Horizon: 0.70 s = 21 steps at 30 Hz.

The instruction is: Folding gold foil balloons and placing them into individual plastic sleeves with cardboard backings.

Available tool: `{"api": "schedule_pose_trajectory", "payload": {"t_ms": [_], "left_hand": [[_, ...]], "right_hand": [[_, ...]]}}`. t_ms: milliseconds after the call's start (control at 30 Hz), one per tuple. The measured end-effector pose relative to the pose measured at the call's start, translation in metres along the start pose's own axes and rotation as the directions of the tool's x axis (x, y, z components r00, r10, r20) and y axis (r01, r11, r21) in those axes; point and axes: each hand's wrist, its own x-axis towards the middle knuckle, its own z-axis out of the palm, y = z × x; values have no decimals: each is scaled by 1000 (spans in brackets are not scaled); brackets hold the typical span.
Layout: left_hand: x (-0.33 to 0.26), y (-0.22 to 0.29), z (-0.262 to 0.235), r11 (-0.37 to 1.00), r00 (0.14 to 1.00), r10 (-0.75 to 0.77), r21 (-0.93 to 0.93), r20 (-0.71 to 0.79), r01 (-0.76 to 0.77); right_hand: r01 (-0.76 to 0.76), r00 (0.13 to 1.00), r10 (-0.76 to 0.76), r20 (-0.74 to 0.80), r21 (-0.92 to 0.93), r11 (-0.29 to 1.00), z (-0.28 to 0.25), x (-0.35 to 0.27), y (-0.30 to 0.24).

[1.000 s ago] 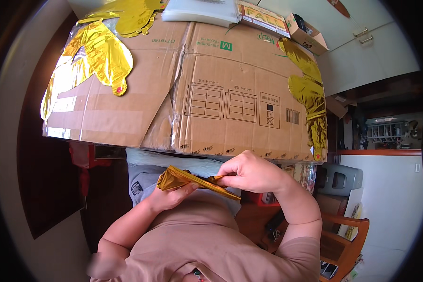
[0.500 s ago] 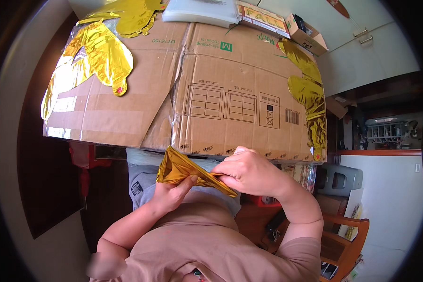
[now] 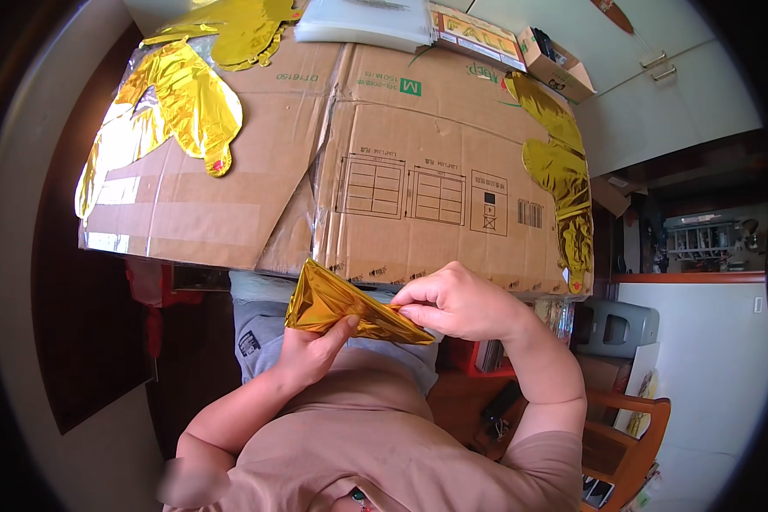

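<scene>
Foil: my folded gold foil balloon (image 3: 341, 305) looks light, thin, crinkly, slippery.
Hold: left hand (image 3: 311, 352) grip clamped at 7 o'clock; right hand (image 3: 461, 300) pinches 3 o'clock edge.

Top: tan short-sleeved shirt (image 3: 358, 444), plain, soft knit, sleeves ending above the elbows.
Legs: grey shorts (image 3: 260, 328) with a small dark patch.
Forearms: bare.
Left hand (image 3: 311, 350): bare.
Right hand (image 3: 456, 303): bare.

Three gold foil balloons show: one folded (image 3: 350, 309), one at left (image 3: 179, 102), one at right (image 3: 563, 171); one flattened cardboard box (image 3: 401, 179).
</scene>
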Motion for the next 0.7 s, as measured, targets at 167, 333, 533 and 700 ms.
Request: {"api": "schedule_pose_trajectory", "payload": {"t_ms": [167, 333, 533, 700], "left_hand": [[0, 1, 3, 1000, 1000, -8, -13, -14, 8], [0, 3, 7, 998, 998, 2, -68, -67, -6], [3, 5, 9, 986, 992, -53, -165, -114, 33], [6, 0, 4, 967, 990, -127, -229, -66, 109]], "right_hand": [[-67, 997, 66, -47, -22, 998, 3, 1, -2], [-22, 995, 10, -98, -115, 993, 5, 2, -4], [69, 976, -89, -198, -109, 992, 10, 2, 3], [278, 937, -305, -172, -167, 946, 4, 5, 12]]}}
